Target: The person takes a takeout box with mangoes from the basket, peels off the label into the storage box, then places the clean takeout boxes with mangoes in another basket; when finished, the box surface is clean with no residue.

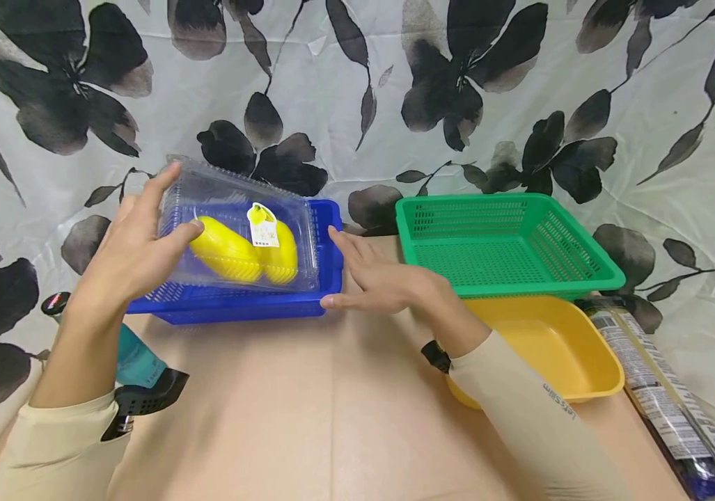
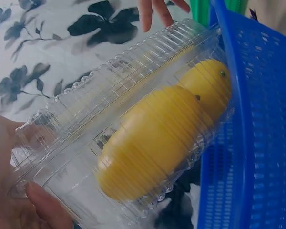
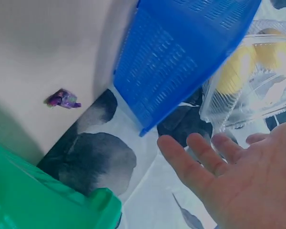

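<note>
My left hand (image 1: pixel 134 243) grips the left end of a clear plastic clamshell box (image 2: pixel 81 138), thumb on one side and fingers on the other. Inside the box lie two yellow mangoes (image 1: pixel 225 250), and a small white label (image 1: pixel 264 233) shows on it. The box is tilted at the blue basket (image 1: pixel 238 307), partly over its opening; in the left wrist view its far end meets the basket's rim. My right hand (image 1: pixel 382 278) is spread with straight fingers at the basket's right end, and it holds nothing. Whether its fingertips touch the basket I cannot tell.
A green basket (image 1: pixel 514 285) stands at the back right, with a yellow tub (image 1: pixel 545 348) in front of it. Along the right edge lies a long printed packet (image 1: pixel 658 390). A teal object (image 1: pixel 138 358) is behind my left wrist. A small purple scrap (image 3: pixel 63 98) lies on the table.
</note>
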A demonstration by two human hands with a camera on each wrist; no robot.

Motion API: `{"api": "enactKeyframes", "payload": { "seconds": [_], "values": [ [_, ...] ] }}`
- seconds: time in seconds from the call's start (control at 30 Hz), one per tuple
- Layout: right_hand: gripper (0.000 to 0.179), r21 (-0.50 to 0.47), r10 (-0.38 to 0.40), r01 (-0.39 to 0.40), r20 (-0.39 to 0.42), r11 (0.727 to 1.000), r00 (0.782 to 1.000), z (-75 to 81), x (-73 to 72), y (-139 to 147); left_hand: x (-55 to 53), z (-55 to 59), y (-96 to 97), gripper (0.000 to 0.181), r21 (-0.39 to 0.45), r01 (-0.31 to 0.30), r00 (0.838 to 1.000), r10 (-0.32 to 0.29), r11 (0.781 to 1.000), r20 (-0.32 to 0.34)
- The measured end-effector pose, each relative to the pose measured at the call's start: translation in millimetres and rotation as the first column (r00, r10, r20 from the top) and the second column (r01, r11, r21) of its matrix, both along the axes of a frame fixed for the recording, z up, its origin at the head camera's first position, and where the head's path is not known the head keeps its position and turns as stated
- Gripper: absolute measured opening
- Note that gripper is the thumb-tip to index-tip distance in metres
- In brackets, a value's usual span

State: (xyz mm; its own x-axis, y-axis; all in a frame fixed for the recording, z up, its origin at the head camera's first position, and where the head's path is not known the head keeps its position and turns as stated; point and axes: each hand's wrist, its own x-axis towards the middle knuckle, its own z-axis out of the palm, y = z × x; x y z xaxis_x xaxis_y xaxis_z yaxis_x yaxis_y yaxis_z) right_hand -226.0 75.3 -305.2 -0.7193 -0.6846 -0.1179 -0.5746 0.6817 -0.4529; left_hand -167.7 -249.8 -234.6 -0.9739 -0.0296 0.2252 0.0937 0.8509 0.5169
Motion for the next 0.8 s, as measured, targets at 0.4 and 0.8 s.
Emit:
{"api": "enactKeyframes", "payload": {
  "seconds": [0.4, 0.8],
  "values": [
    [0.123, -0.134, 0.016, -0.02, -0.031, 0.991, 0.999, 15.5, 16.8, 18.1, 20.8, -1.8, 7.4, 0.074, 0.226, 0.157, 0.988, -0.153, 0.961, -0.037],
    [0.124, -0.111, 0.039, -0.054, -0.14, 0.992, 0.989, 18.6, 34.2, 56.0, 20.1, -28.1, 19.6, 0.073, 0.392, 0.297, 0.945, -0.328, 0.871, 0.011]
  ]
}}
